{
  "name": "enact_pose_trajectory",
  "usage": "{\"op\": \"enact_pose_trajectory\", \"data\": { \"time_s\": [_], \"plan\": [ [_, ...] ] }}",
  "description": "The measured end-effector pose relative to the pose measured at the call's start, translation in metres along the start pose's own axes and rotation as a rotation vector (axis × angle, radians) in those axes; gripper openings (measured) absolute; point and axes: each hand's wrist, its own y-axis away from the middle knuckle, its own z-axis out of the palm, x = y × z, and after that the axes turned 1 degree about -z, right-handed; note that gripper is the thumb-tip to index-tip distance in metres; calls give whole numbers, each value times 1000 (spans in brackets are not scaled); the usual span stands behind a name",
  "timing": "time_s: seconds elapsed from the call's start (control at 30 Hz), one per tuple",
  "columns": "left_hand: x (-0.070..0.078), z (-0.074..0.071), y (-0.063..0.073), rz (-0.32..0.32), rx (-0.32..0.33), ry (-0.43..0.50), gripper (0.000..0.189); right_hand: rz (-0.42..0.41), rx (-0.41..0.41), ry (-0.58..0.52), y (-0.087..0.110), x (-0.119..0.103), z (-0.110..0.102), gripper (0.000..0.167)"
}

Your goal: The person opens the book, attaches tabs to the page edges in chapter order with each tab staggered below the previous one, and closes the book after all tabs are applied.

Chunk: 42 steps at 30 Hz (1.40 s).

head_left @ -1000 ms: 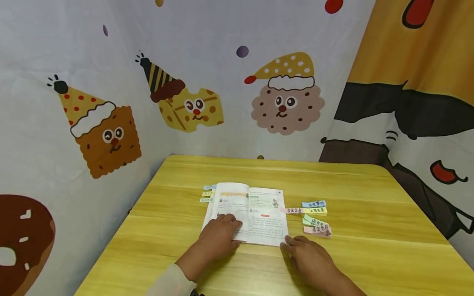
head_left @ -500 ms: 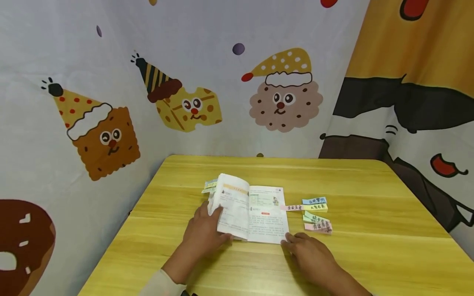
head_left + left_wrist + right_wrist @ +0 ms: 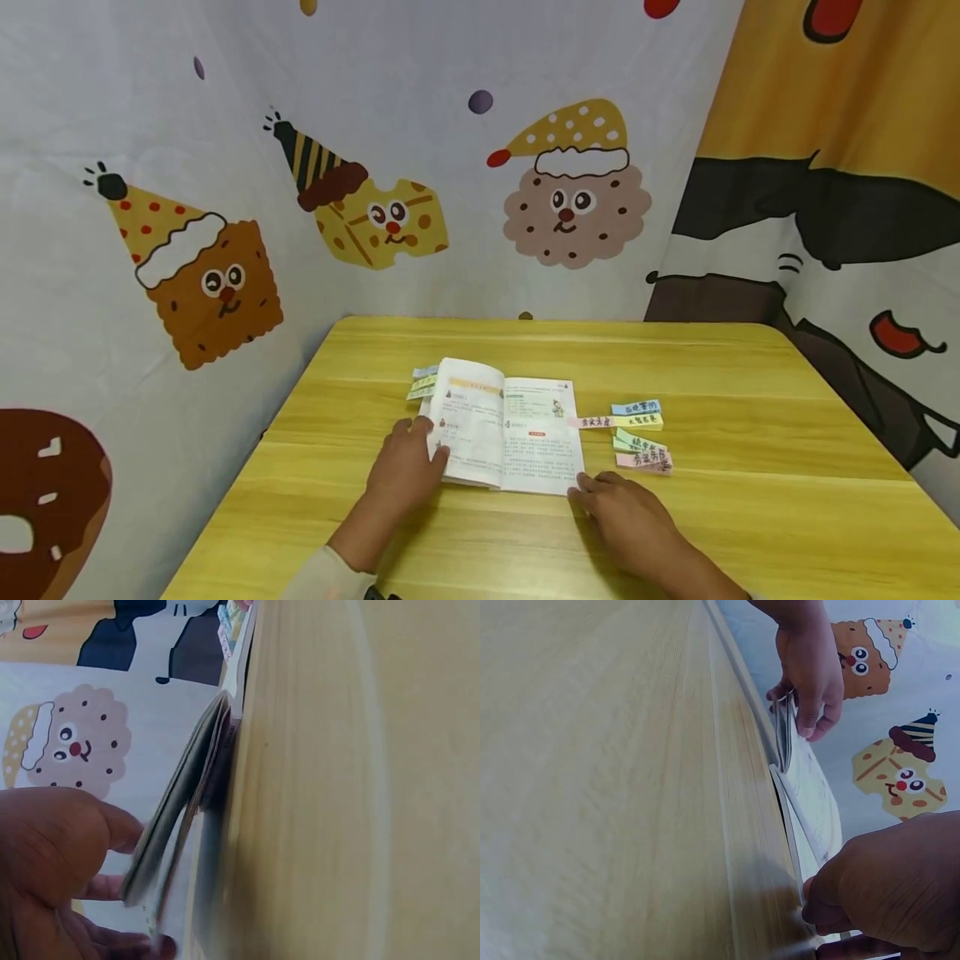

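Observation:
An open book (image 3: 540,458) lies on the wooden table (image 3: 480,550), its left-hand pages raised off the surface. My left hand (image 3: 401,467) grips the left stack of pages by its outer edge, thumb on the printed side. In the left wrist view that stack (image 3: 176,799) tilts up between thumb and fingers, with a thinner layer hanging apart below it. My right hand (image 3: 633,517) holds the lower right corner of the book. From the right wrist view, the fingers of the right hand (image 3: 900,889) are curled at the book's edge, partly hidden.
Several coloured paper tabs with handwriting stick out: a pink tab (image 3: 595,422) at the right page edge, and a blue tab (image 3: 636,407), a green tab (image 3: 637,442) and others beside it. More tabs (image 3: 422,383) show at the left. A cartoon-printed curtain (image 3: 480,50) stands behind the table.
My left hand has gone from lying on the left page to gripping its outer edge, shifting left. The left pages rose, then dropped slightly. The right hand has stayed at the corner.

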Motion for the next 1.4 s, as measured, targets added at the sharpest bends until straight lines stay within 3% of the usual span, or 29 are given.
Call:
{"op": "enact_pose_trajectory", "data": {
  "time_s": [0.13,0.27,0.37,0.5,0.63,0.73,0.87,1.03,1.2,1.4],
  "plan": [
    [2,-3,0,14,81,41,45,-1,-6,-5,-1,-1,1,28],
    [6,-6,-1,81,175,86,41,-16,13,-9,-3,-1,2,28],
    [11,-8,0,171,231,151,38,-26,13,-14,-4,-3,3,28],
    [23,-7,4,311,258,225,47,-30,2,-23,-6,-5,1,28],
    [36,-4,7,432,190,280,65,-27,1,-23,-6,-5,1,28],
    [45,0,9,486,84,293,76,-22,-1,-30,-6,-5,1,29],
    [50,10,11,549,-35,169,80,-16,-19,-44,-6,-6,1,30],
    [51,23,12,636,-96,-1,69,-13,-21,-53,-5,-7,2,31],
    [50,33,14,660,-155,-87,54,-20,-27,-37,-4,-7,3,32],
    [50,35,14,686,-222,-169,51,-39,8,-31,-3,-5,4,33]
  ]
}}
